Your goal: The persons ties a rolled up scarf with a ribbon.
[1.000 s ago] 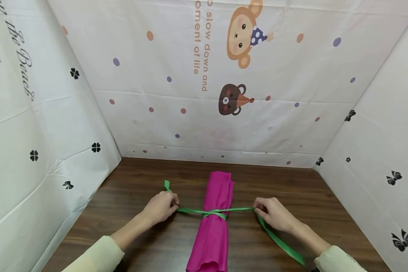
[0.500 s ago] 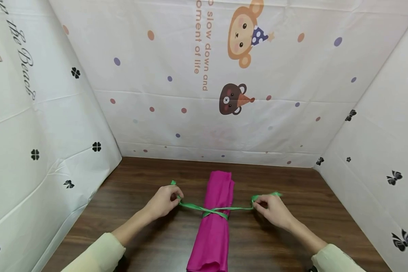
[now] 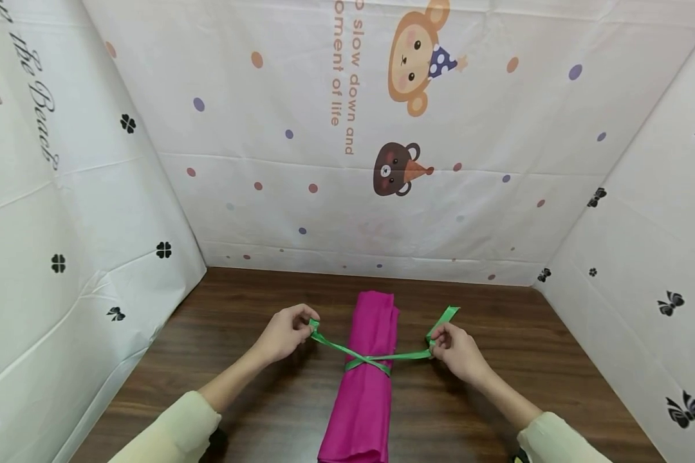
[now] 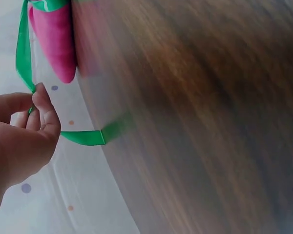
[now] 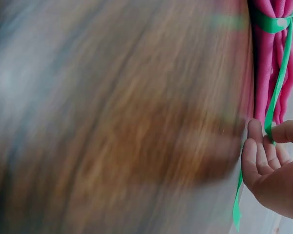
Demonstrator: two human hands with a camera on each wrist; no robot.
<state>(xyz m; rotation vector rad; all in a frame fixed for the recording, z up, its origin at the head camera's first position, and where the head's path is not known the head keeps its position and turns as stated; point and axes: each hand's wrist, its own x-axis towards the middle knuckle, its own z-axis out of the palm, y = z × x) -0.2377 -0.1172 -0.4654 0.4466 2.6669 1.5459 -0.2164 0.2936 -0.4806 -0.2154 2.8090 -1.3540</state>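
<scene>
A rolled magenta cloth [image 3: 359,411] lies lengthwise on the wooden table, with a green ribbon [image 3: 405,355] wrapped around its middle and crossed on top. To the left of the roll, my left hand [image 3: 282,334] pinches one ribbon end between thumb and fingertips; in the left wrist view a tail of ribbon [image 4: 83,137] sticks out past the hand. On the roll's other side, my right hand [image 3: 459,350] pinches the other end, and its tail rises behind the fingers. Both ribbon lengths run from the crossing to the hands, raised off the table.
The dark wooden table [image 3: 255,418] is closed in by white printed sheets, one at the back [image 3: 237,212] and one on each side. The back sheet meets the table a short way beyond the roll's far end.
Both hands keep hold of the ribbon. My left hand has moved away from me and toward the roll. The right ribbon tail has swung from hanging toward me to pointing away.
</scene>
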